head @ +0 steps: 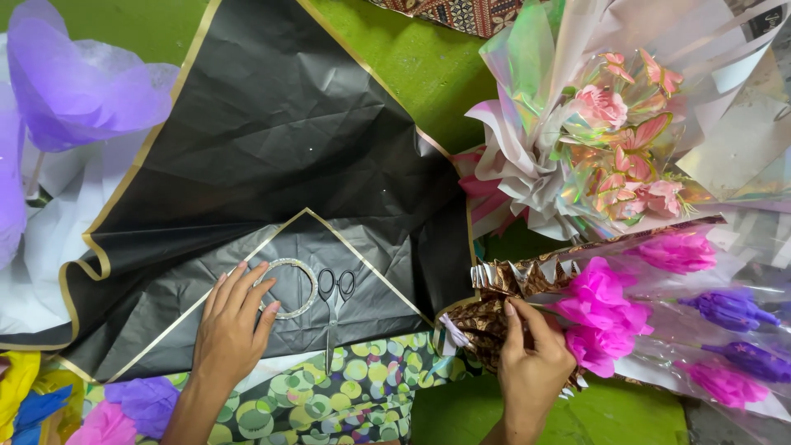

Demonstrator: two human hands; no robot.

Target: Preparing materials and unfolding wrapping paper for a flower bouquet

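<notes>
Resting left hand (pixel 233 323) on tape roll (pixel 288 288); right hand (pixel 531 363) pinching bouquet wrap (pixel 494 309).

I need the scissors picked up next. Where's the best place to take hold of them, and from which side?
Take the scissors by the two finger loops at the top, coming from above. They lie flat on the black wrapping paper, blades pointing toward the person, loops clear beside the glittery ring that the left hand touches.

A florist's craft space — wrapped bouquets (pixel 610 148), black wrapping paper (pixel 272 124), scissors (pixel 334 301) and tape roll (pixel 290 288) crowd the green floor (pixel 412 66).
</notes>
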